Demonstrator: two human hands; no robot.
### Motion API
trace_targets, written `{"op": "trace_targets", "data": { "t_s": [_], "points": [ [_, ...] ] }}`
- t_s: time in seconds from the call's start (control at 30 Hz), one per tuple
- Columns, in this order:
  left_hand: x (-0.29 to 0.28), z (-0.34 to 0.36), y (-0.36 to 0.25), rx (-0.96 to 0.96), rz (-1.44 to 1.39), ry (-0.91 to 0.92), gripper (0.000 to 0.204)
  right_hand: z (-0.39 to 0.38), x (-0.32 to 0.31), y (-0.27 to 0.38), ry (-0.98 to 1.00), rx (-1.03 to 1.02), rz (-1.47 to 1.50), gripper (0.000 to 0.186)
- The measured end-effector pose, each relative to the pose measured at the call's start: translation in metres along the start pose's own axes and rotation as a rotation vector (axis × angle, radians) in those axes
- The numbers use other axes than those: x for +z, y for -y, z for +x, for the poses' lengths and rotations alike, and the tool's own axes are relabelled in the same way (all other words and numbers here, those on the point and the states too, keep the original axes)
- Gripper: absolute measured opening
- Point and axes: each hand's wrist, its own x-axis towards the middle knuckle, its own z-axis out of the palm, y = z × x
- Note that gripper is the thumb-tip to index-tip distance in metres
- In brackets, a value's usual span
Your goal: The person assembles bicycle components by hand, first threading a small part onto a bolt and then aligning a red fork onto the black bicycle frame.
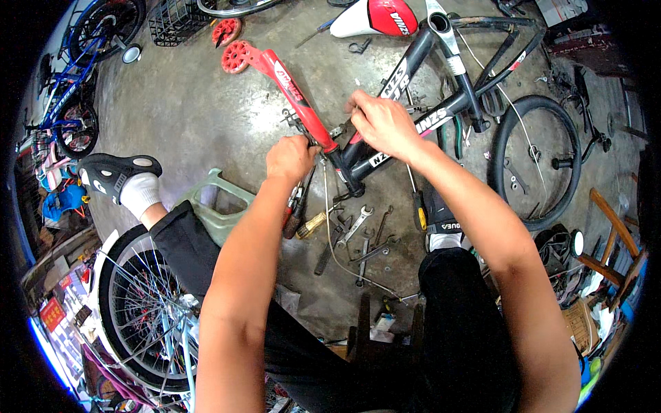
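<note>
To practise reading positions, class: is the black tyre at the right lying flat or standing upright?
Lying flat: the black tyre shows its full ring to the downward-looking camera, with floor visible inside.

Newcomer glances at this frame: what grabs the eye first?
Probably the bright red tube slanting through the upper middle, its lower end at the black bike frame, with the left hand by that end and the right hand over the frame. Next, the red-and-white saddle-like part on the floor at the top edge. Then the wrenches scattered on the concrete below the hands.
</note>
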Motion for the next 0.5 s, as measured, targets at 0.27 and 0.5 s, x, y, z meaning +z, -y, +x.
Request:
{"op": "trace_targets", "data": {
  "t_s": [0.27,0.5],
  "points": [
    [-0.006,0.008,-0.001,-0.010,-0.004,0.043,0.042,0.035,0.008,-0.006,0.128,0.031,0.036,0.028],
    [-0.005,0.008,-0.005,-0.071,-0.021,0.053,0.041,0.073,0.017,0.001,0.270,0.021,-0.006,0.039]
  ]
}}
